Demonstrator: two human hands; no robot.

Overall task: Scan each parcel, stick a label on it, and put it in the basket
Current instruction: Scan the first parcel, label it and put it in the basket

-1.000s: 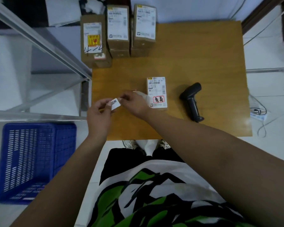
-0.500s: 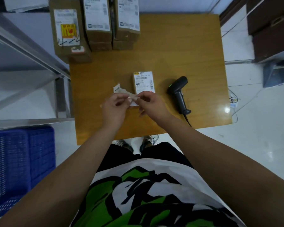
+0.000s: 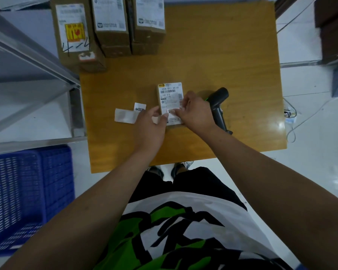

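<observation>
On the tabletop [image 3: 232,55], centre: one small parcel [image 3: 170,95], flat, shipping slip up, both hands on its near end. Left hand [image 3: 150,124]: fingers curled, fingertips on a small label [image 3: 171,111] at the parcel's near edge. Right hand [image 3: 195,112]: palm down, fingers pressing the same label flat; whether either hand pinches it cannot be told. Risks: label may crease or land skewed if pressed unevenly; parcel may slide, since nothing braces it. Backing strip [image 3: 125,115] lies just left of the left hand. Scanner [image 3: 218,106] lies just right of the right hand, unheld. Three boxes [image 3: 109,22] wait at the far edge. Basket [image 3: 27,197] stands on the floor, left, well apart.
</observation>
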